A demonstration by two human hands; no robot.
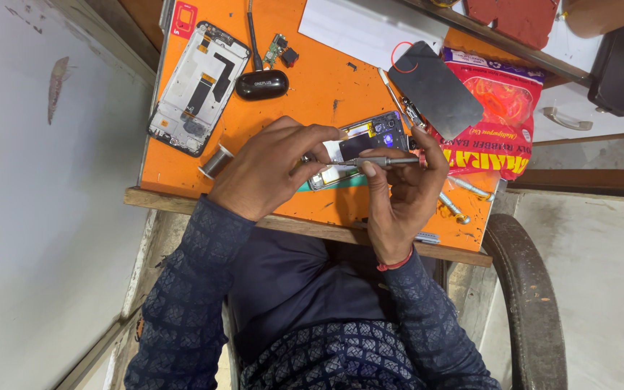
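On the orange mat (312, 79), left hand (269, 170) grips opened phone (359, 144); right hand (402, 191) pinches screwdriver (384, 162)

**Patterned navy sleeves, one red wristband**

The person wore a dark navy garment with a woven geometric block pattern on both long sleeves. A plain, darker panel ran down the front. A thin red band (396, 263) circled the right wrist. Both hands were bare.
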